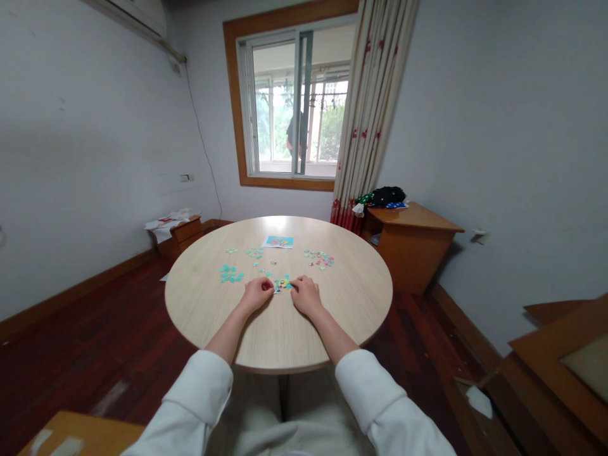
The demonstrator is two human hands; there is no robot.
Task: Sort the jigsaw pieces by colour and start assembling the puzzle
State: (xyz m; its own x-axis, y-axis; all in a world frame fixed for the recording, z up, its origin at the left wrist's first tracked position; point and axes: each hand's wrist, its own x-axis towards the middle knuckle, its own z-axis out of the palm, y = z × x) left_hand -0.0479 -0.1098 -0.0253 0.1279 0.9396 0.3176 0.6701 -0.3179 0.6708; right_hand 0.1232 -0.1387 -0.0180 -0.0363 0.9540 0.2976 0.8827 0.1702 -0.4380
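My left hand (259,292) rests on the round table (280,342), its fingers curled together; anything in them is too small to make out. Close to its fingertips lies a small group of joined jigsaw puzzle pieces (284,282), yellow, teal and dark. My right hand (306,295) is at the right side of this group, thumb and fingers closed on a puzzle piece at its edge. Loose teal pieces (230,275) lie to the left, more pale green ones (255,253) farther back, and pink and green ones (320,259) to the right.
A colourful picture sheet (278,242) lies toward the table's far side. Behind the table on the right stands a wooden desk (418,218) with a pile of cloth (386,197). A low cabinet (183,232) with papers is at the left wall. A person (297,134) shows beyond the window.
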